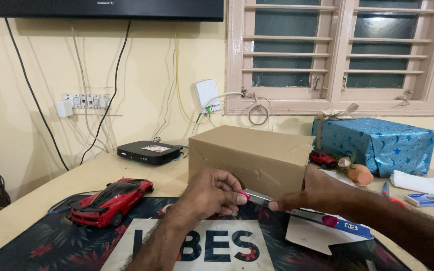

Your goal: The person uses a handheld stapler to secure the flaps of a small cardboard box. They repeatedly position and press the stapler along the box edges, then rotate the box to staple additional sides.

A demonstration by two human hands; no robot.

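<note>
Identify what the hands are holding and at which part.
Both hands pinch a strip of clear tape against the brown box: left hand at its pink end, right hand at the other.

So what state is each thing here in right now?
Brown paper-wrapped box: upright, wrapped, seam facing the person.
Left hand: pinching a small pink-handled tool.
Right hand: pressed against the box.
Blue gift box: wrapped, ribbon tied.
Red toy car: on its wheels.

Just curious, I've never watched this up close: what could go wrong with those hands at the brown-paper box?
The left hand pinches a small pink-handled blade whose tip lies against the right hand; a slip might nick a finger. The blade could also score the brown wrapped box. The red toy car sits near the left forearm and might get knocked.
</note>
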